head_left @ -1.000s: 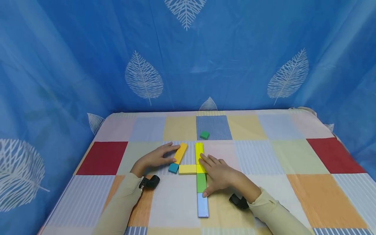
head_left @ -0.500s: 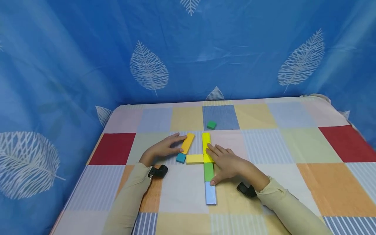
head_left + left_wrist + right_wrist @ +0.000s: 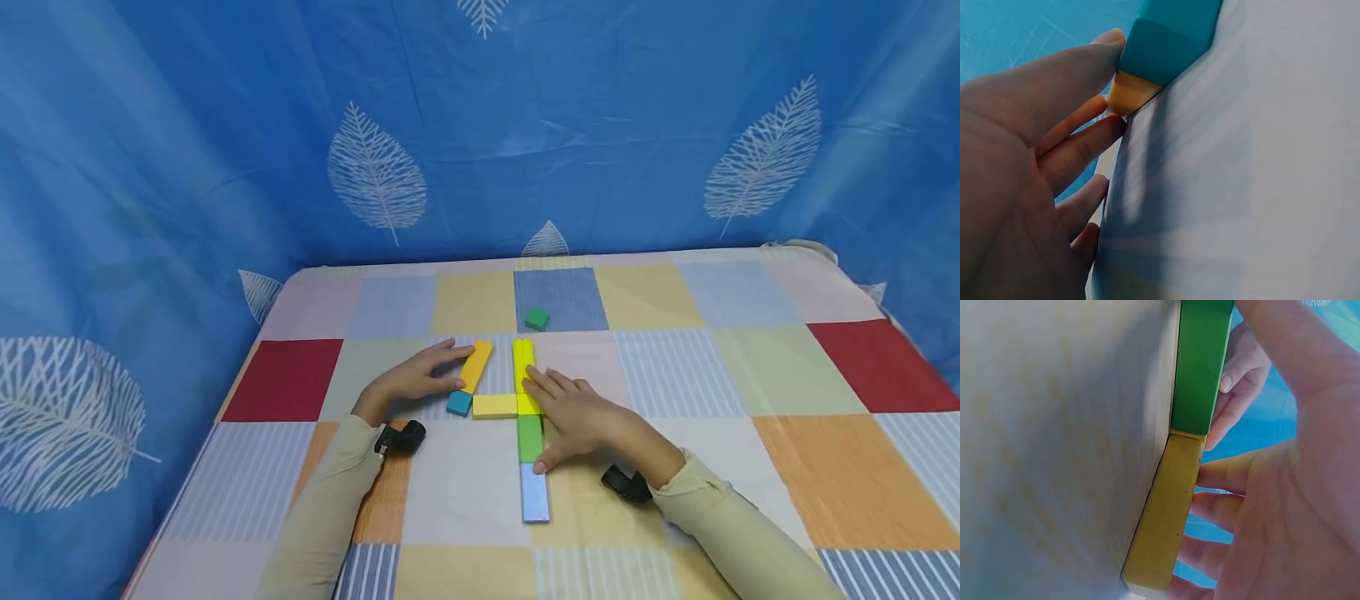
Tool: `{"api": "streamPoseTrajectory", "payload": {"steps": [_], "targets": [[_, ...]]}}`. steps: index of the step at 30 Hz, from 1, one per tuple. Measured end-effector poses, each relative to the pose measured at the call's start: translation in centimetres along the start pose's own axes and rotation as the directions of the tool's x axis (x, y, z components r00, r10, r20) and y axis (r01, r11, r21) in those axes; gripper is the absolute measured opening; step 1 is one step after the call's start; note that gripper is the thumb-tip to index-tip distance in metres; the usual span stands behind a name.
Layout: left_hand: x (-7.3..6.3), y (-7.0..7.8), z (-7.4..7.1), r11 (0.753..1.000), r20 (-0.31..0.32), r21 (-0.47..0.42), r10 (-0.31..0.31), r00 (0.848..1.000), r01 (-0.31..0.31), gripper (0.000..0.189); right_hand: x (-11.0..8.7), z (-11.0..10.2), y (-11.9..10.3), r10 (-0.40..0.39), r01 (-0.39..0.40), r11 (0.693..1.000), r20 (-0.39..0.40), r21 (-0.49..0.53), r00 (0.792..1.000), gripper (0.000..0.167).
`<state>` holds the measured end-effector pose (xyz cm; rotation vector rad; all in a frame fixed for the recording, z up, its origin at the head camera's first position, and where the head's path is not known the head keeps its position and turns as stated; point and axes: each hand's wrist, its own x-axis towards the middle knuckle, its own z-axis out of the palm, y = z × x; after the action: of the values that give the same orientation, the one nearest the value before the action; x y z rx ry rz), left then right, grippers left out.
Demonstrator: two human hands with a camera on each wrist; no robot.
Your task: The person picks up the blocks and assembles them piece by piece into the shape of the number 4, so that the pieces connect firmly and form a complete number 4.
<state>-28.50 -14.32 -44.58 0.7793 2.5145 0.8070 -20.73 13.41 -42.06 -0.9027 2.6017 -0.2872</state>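
My left hand (image 3: 416, 377) touches the left side of an orange block (image 3: 477, 365) with thumb and fingertips, its fingers fairly straight. A teal block (image 3: 459, 403) lies at the orange block's near end. In the head view a pale yellow block (image 3: 495, 407) runs sideways to a column of bright yellow (image 3: 522, 354), green (image 3: 530, 439) and light blue (image 3: 535, 497) blocks. My right hand (image 3: 581, 417) rests spread over this column, fingertips at the yellow part and thumb at the light blue block's top. In the right wrist view its fingers are extended along the yellow block's side.
A small green block (image 3: 537, 318) lies apart, farther back on the patchwork cloth (image 3: 660, 367). Behind the table hangs a blue leaf-patterned curtain (image 3: 600, 150). Black wrist cameras sit at the left wrist (image 3: 402, 437) and right wrist (image 3: 627, 485).
The head view has shifted, so the whole scene sits higher and slightly to the right. The hands and blocks keep nearly the same places relative to each other.
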Motion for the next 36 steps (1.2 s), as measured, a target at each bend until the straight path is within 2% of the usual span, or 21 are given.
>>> {"api": "streamPoseTrajectory", "payload": {"steps": [8,12,15,21,26,29,32,36], "targets": [[0.5,0.6,-1.6,1.0,-0.007,0.009,-0.029,1.0,0.029,0.064,0.5,-1.6,0.1,0.004,-0.004,1.0,0.004,-0.027,1.0,0.116],[0.8,0.8,-2.0,1.0,-0.035,0.008,-0.018,0.999,0.018,0.064,0.7,-2.3,0.3,-0.003,0.003,0.999,-0.013,-0.038,1.0,0.116],[0.7,0.6,-1.5,1.0,-0.044,-0.007,-0.017,0.999,0.016,0.063,0.6,-2.1,0.4,0.0,0.0,1.0,-0.01,-0.027,1.0,0.115],[-0.5,-0.2,0.6,0.997,0.003,-0.045,-0.057,0.998,0.057,0.064,0.2,-0.3,-0.2,-0.002,0.002,1.0,0.051,0.011,0.999,0.115],[-0.9,0.0,0.5,0.993,-0.03,-0.077,-0.097,0.995,0.094,0.059,0.2,0.4,-0.4,-0.009,0.009,1.0,0.027,0.026,1.0,0.114],[0.0,0.6,-0.3,0.992,-0.028,-0.08,-0.105,0.994,0.102,0.058,0.0,0.5,-0.3,0.001,-0.002,1.0,0.021,0.029,1.0,0.115],[1.4,1.4,-1.5,0.993,-0.021,-0.055,-0.103,0.994,0.102,0.057,-0.3,0.5,0.0,0.013,-0.013,1.0,0.012,0.023,1.0,0.116],[3.6,2.8,-3.5,0.998,-0.025,-0.016,-0.054,0.998,0.054,0.056,-0.4,0.2,0.1,-0.001,0.002,1.0,-0.008,0.015,1.0,0.116]]}}
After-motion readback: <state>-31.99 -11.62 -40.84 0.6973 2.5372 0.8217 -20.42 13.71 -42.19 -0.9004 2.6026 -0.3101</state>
